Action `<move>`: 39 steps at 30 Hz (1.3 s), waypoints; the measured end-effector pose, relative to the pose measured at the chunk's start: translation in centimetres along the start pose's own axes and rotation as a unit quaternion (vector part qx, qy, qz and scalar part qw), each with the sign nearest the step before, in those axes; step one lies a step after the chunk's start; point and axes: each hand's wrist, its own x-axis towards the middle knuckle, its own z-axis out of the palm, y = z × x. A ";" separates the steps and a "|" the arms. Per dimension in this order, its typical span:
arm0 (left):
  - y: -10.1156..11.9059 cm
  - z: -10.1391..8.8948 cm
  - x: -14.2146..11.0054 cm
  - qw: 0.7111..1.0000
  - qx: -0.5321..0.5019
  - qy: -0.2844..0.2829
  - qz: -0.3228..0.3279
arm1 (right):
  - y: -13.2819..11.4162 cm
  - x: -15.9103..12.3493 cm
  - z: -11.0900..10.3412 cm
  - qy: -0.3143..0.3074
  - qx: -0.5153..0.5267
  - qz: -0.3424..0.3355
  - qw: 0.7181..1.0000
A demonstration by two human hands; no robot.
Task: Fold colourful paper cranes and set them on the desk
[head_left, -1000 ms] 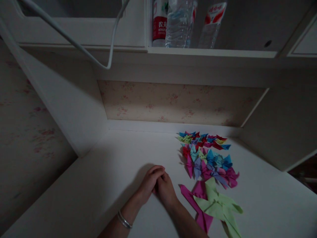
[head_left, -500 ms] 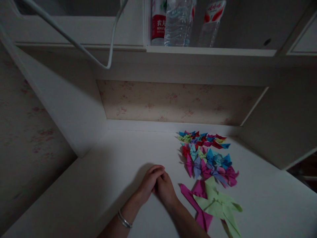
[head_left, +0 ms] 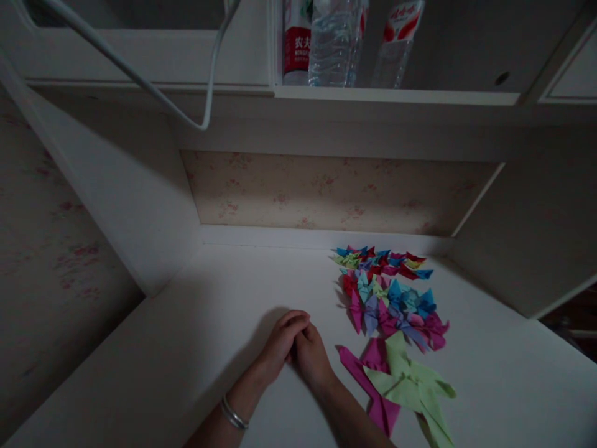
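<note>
My left hand (head_left: 278,343), with a silver bangle (head_left: 234,413) at its wrist, rests on the white desk. It is folded together with my right hand (head_left: 312,358), fingertips meeting at the top. Both are closed against each other, and no object shows between them. Just right of my right hand lie a large magenta folded-paper figure (head_left: 368,376) and, partly over it, a light green folded-paper figure (head_left: 410,379). Behind these, several small folded-paper figures (head_left: 394,302) in pink, blue, purple and red sit in a cluster, with a further row of small paper figures (head_left: 382,258) near the back.
The white desk (head_left: 224,298) runs back to a floral-papered wall (head_left: 303,190). Above it, a shelf (head_left: 396,94) holds several plastic bottles (head_left: 331,46). A white cable (head_left: 153,90) hangs at the upper left. Side panels (head_left: 536,224) bound the desk.
</note>
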 end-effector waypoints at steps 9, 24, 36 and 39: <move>-0.1 -0.1 0.1 1.000 0.014 -0.013 -0.010 | -0.1 -0.2 0.0 -0.007 0.006 -0.010 1.000; -0.7 -0.3 0.4 1.000 0.024 -0.019 -0.009 | -0.3 -0.2 0.0 -0.007 0.014 0.010 1.000; -0.7 -0.3 0.5 0.999 0.026 -0.024 0.005 | 0.1 -0.2 -0.1 -0.007 -0.012 0.010 1.000; -0.6 -0.3 0.4 1.000 0.021 -0.023 0.004 | 0.1 -0.2 -0.2 -0.003 -0.016 0.013 1.000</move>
